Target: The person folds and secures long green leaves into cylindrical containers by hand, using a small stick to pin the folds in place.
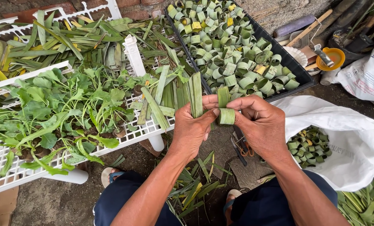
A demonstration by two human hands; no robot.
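Both hands (226,123) pinching leaf ring (226,116) between fingertips, spare strips (195,98) in left grip

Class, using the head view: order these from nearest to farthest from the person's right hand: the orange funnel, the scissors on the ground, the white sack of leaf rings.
1. Scissors: just below the right hand.
2. White sack: to its right.
3. Orange funnel: upper right, beyond the black tray.

Two hands, left (192,127) and right (260,123), are seen, with one leaf ring (226,116) held between them. One black tray (298,71) of rings, too many to be counted, lies beyond the hands; one white sack (342,138) and one orange bowl (331,58) are shown right of the tray.
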